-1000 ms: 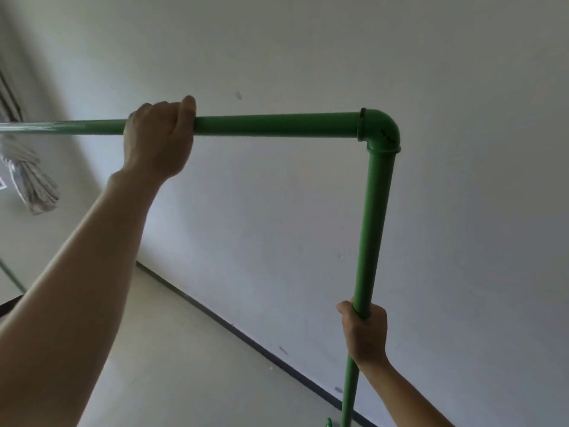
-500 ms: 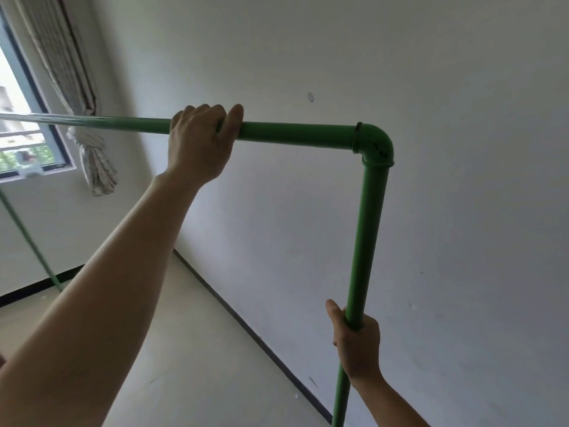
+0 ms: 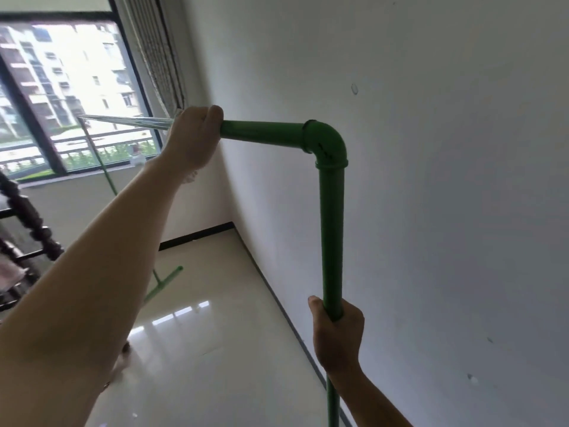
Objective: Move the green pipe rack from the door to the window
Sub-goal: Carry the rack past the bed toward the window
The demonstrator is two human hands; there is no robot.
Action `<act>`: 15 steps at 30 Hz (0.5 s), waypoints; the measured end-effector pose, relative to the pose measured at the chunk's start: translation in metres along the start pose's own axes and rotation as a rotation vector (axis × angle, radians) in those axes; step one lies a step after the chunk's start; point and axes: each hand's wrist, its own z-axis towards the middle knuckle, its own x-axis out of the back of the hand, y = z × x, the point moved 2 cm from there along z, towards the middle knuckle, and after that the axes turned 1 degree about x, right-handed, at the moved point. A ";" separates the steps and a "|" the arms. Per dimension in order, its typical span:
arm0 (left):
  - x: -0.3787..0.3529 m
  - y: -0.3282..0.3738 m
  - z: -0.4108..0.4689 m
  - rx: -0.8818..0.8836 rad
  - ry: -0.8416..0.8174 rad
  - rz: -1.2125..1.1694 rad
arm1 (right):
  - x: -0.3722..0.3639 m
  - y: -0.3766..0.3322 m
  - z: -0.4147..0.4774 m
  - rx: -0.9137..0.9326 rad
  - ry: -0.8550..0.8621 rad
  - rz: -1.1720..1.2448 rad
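The green pipe rack (image 3: pixel 332 229) fills the middle of the head view: a top bar, an elbow joint at the near corner, and an upright running down. My left hand (image 3: pixel 192 137) is wrapped around the top bar, just left of the elbow. My right hand (image 3: pixel 337 337) grips the near upright lower down. The rack's far upright and its T-shaped foot (image 3: pixel 161 283) stand on the floor toward the window (image 3: pixel 70 94), which lies ahead at upper left. The near upright's foot is out of frame.
A white wall (image 3: pixel 446 211) runs close along the right, with a dark skirting at its base. Glossy pale floor tiles (image 3: pixel 215 349) stretch ahead to the window wall. A dark carved wooden railing (image 3: pixel 24 229) stands at the left edge. A rolled blind hangs beside the window.
The view has swung left, bringing the window and floor into sight. The top bar now points toward the window. Both hands keep the same grips on the rack.
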 end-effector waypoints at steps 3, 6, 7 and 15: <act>0.005 -0.006 -0.002 -0.205 0.085 0.089 | -0.007 0.003 -0.002 -0.002 -0.067 0.049; 0.014 -0.031 0.000 -0.330 0.144 0.245 | -0.022 0.002 -0.002 0.010 -0.122 0.063; 0.017 -0.043 0.002 -0.361 0.156 0.303 | -0.029 0.001 -0.001 0.022 -0.137 0.058; 0.061 -0.134 0.021 -0.467 0.233 0.483 | -0.114 -0.008 0.008 0.089 -0.251 0.055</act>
